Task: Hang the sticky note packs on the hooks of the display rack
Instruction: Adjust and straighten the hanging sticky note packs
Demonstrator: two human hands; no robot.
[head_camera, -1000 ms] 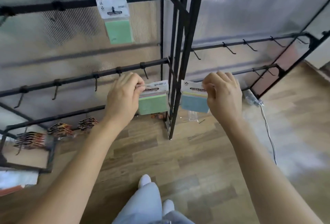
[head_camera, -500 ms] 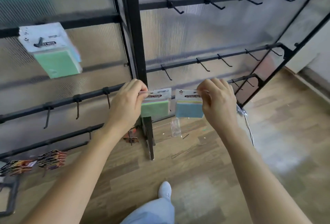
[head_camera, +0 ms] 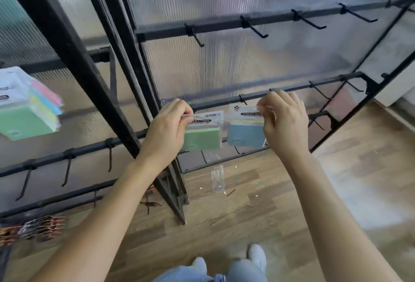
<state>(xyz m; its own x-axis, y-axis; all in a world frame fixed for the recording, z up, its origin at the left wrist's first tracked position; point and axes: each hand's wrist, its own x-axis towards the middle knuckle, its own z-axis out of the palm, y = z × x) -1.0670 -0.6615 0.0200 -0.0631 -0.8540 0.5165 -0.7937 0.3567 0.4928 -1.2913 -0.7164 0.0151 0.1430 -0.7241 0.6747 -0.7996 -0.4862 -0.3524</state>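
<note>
My left hand (head_camera: 168,125) pinches the top of a green sticky note pack (head_camera: 202,137) by its white header card. A blue sticky note pack (head_camera: 246,132) is pinched the same way by my right hand (head_camera: 284,120). Both packs hang side by side in front of the black display rack's (head_camera: 74,52) right panel, just below its middle bar (head_camera: 289,90) with short hooks. The upper bar carries longer bare hooks (head_camera: 256,29). Another green pack (head_camera: 24,111) hangs on the left panel, blurred.
A clear empty wrapper (head_camera: 217,178) and small scraps lie on the wooden floor by the rack's foot. Dark packets (head_camera: 33,229) hang on low hooks at the bottom left. My legs and white shoes (head_camera: 257,257) are at the bottom edge. A corrugated translucent sheet backs the rack.
The view has swung right, so the rack's upright post and hanging green pack slid left. Both hands, still pinching their packs, now sit before the right panel, close under its middle bar.
</note>
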